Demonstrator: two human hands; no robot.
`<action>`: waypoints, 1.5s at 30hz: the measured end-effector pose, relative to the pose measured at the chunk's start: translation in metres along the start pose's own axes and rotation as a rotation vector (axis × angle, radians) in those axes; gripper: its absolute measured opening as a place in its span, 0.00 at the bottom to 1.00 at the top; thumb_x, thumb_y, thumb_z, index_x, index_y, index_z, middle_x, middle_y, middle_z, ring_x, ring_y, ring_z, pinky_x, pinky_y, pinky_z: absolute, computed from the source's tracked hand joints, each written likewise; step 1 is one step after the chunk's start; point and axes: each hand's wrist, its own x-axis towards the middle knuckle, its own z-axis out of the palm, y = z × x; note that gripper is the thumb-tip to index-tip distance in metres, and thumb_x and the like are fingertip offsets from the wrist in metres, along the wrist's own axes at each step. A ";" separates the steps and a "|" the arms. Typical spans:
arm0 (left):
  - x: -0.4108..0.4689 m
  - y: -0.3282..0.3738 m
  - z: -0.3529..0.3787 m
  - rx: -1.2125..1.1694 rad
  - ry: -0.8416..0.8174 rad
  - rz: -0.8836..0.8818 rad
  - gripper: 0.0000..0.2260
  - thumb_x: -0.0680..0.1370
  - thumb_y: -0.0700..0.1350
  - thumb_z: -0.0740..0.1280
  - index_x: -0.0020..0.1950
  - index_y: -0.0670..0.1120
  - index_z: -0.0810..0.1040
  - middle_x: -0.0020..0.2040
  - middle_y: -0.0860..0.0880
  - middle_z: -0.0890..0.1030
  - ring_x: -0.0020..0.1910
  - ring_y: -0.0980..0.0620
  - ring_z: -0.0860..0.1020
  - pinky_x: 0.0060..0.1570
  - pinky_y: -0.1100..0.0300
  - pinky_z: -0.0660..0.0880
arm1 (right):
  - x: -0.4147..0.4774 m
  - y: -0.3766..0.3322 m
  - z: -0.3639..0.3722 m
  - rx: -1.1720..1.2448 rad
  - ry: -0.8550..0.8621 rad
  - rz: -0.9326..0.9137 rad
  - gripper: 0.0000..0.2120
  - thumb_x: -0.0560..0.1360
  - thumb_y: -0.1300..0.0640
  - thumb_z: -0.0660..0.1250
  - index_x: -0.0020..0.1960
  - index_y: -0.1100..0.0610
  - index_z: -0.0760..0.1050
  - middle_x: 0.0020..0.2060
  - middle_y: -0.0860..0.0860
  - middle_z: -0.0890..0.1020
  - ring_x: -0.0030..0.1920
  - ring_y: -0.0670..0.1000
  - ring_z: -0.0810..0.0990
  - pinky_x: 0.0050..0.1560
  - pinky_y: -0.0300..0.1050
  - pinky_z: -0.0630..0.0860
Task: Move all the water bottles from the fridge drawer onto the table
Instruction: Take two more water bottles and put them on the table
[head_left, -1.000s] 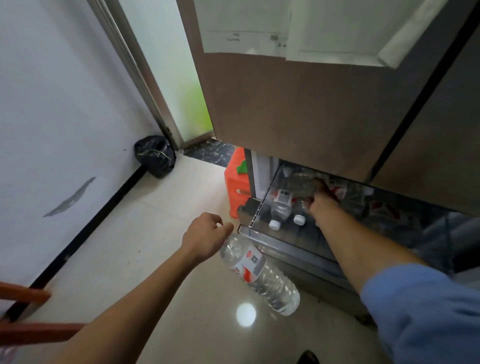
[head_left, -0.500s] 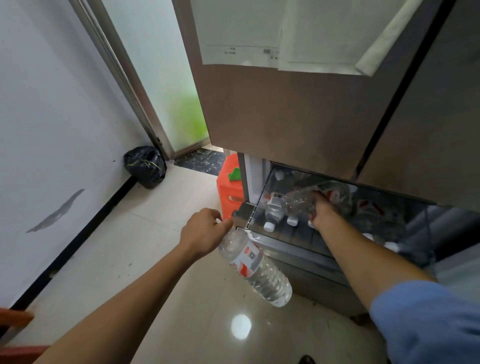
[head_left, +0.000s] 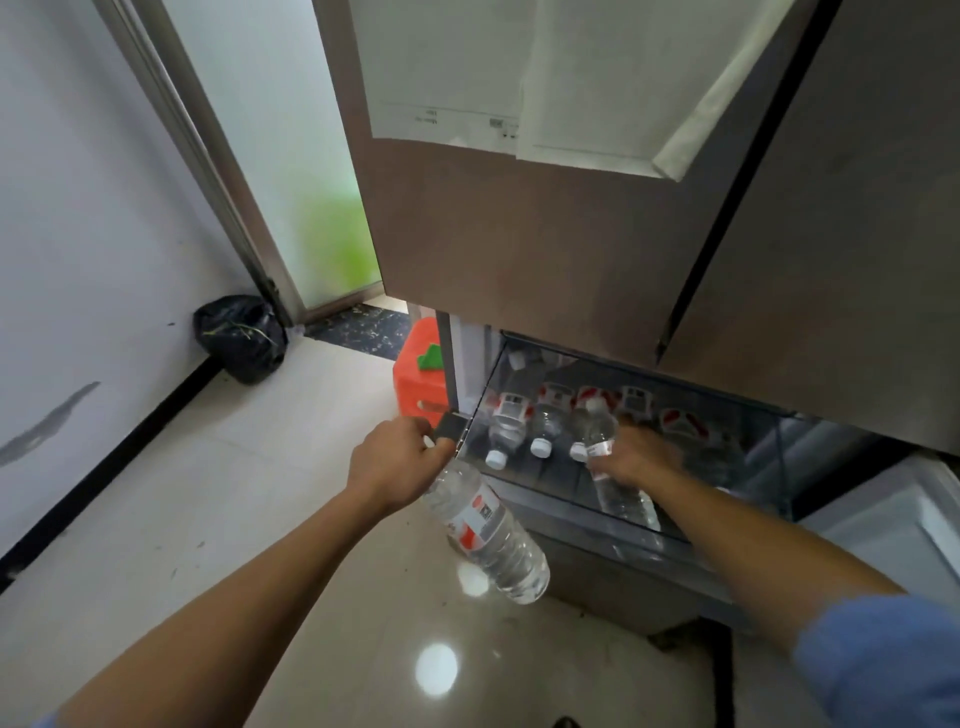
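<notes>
A tall brown-grey fridge door (head_left: 519, 249) with white paper sheets (head_left: 447, 67) stuck on it fills the upper view, above a pale glossy tiled floor (head_left: 234, 493). Below the door a clear-walled fridge drawer with a grey front (head_left: 597, 566) stands pulled out. Left of it sits an orange plastic box (head_left: 415, 379), and further left, in the corner by the wall, a black rubbish bag (head_left: 240, 338). Inside the drawer lie several clear water bottles with red-and-white labels (head_left: 543, 421), white caps pointing toward the person. The left hand (head_left: 395, 462) is curled round the neck of a clear labelled water bottle (head_left: 488, 530), which hangs base-down over the floor, just outside the drawer's front corner. The right hand (head_left: 631, 457) reaches into the drawer and grips a second clear bottle (head_left: 623, 501) (blurred, so which end points up is hard to tell), held above the drawer's front wall.
</notes>
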 end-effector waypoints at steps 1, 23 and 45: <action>-0.002 -0.002 0.001 0.001 0.000 -0.016 0.12 0.77 0.54 0.61 0.39 0.48 0.75 0.37 0.50 0.78 0.35 0.53 0.75 0.29 0.63 0.63 | 0.008 -0.004 0.002 0.013 0.014 -0.030 0.28 0.69 0.35 0.69 0.60 0.53 0.74 0.53 0.55 0.81 0.52 0.56 0.80 0.47 0.44 0.74; -0.035 -0.009 -0.019 0.255 0.101 0.102 0.13 0.78 0.57 0.59 0.40 0.50 0.73 0.36 0.50 0.76 0.36 0.49 0.74 0.30 0.60 0.63 | -0.059 -0.035 -0.036 -0.372 0.072 -0.544 0.18 0.70 0.46 0.69 0.54 0.56 0.76 0.52 0.56 0.80 0.52 0.57 0.78 0.41 0.45 0.68; -0.246 -0.325 -0.202 0.354 0.456 -0.083 0.11 0.78 0.57 0.61 0.47 0.50 0.72 0.41 0.50 0.79 0.36 0.52 0.74 0.35 0.59 0.67 | -0.333 -0.375 -0.016 -0.157 0.507 -1.105 0.16 0.75 0.45 0.62 0.50 0.58 0.74 0.46 0.58 0.82 0.44 0.60 0.79 0.44 0.51 0.75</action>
